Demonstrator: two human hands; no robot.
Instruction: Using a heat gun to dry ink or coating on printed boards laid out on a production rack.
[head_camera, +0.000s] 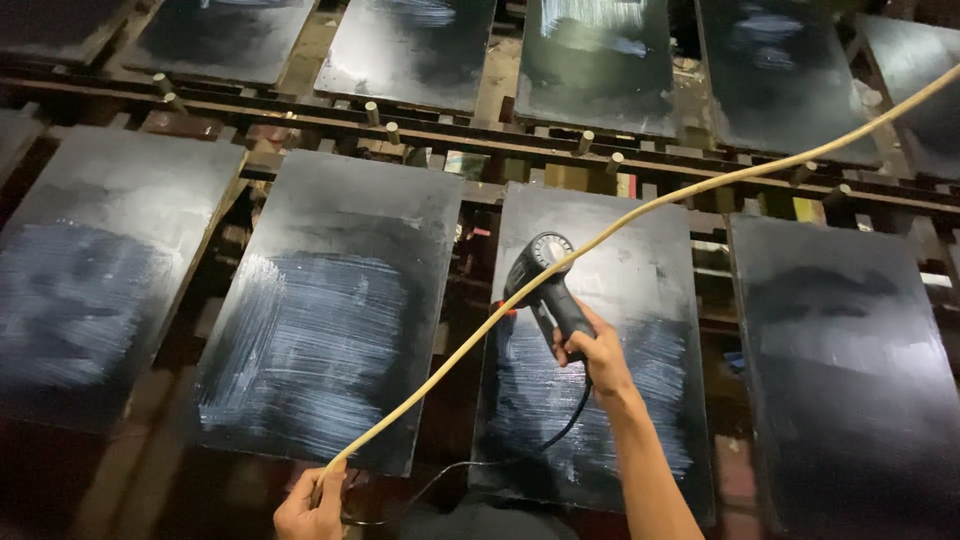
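Head view: right hand (598, 358) grips heat gun (545, 285) (mid-board).

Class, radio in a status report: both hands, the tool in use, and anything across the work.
Right hand grips black heat gun over centre dark board. Left hand holds tan cord. Cord crosses above the board.

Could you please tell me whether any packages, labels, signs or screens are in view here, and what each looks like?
None that can be made out: only dark rectangular boards with whitish smears on a metal rack, a black heat gun in the right hand, and a tan cord gripped by the left hand. A few small coloured scraps show between the boards, too unclear to identify.
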